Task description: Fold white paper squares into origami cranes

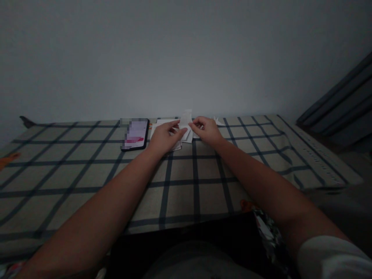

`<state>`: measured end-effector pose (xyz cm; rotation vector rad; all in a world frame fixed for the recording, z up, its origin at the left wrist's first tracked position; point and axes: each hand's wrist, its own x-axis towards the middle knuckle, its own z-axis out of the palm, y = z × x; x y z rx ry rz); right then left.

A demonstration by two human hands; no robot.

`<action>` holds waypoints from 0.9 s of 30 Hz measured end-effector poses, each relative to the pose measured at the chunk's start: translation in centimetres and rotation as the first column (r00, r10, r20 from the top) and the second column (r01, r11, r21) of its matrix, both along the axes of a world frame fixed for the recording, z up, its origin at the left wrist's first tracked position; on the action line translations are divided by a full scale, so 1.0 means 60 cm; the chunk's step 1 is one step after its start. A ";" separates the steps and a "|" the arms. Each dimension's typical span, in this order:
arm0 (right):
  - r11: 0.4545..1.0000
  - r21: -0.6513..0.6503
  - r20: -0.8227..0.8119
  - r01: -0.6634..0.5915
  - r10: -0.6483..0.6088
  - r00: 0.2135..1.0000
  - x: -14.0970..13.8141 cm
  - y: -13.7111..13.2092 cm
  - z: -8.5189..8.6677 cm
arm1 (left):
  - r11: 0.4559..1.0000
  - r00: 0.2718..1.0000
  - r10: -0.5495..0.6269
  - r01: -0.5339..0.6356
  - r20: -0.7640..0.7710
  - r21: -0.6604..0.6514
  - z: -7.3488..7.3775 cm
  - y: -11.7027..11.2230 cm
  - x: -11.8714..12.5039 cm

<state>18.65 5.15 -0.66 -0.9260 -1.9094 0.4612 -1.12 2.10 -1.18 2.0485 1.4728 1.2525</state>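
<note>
Between my two hands is a small folded piece of white paper, raised above other white sheets. My left hand pinches its left side with thumb and fingers. On the paper's right edge, the thumb and index finger of my right hand are closed, the other fingers curled. More white paper sheets lie under and behind my left hand, partly covered by it. A pointed white folded paper rests just beyond my right hand.
A phone with a lit, partly blurred screen lies left of the papers. The table wears a checked cloth and meets a plain wall. Dark curtain fabric hangs at the right. An orange item sits at the left edge.
</note>
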 end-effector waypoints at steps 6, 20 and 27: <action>0.993 0.116 0.163 0.019 -0.038 0.986 -0.003 -0.011 0.001 | 0.999 0.991 -0.014 0.010 -0.136 -0.030 0.002 -0.005 0.001; 0.981 0.182 0.219 0.063 -0.103 0.970 0.003 -0.007 -0.004 | 0.993 0.993 -0.112 0.111 -0.028 -0.030 -0.009 0.004 -0.002; 0.981 0.174 0.160 0.087 -0.115 0.980 0.008 0.002 -0.006 | 0.996 0.940 -0.057 0.078 0.336 -0.050 -0.020 0.029 -0.005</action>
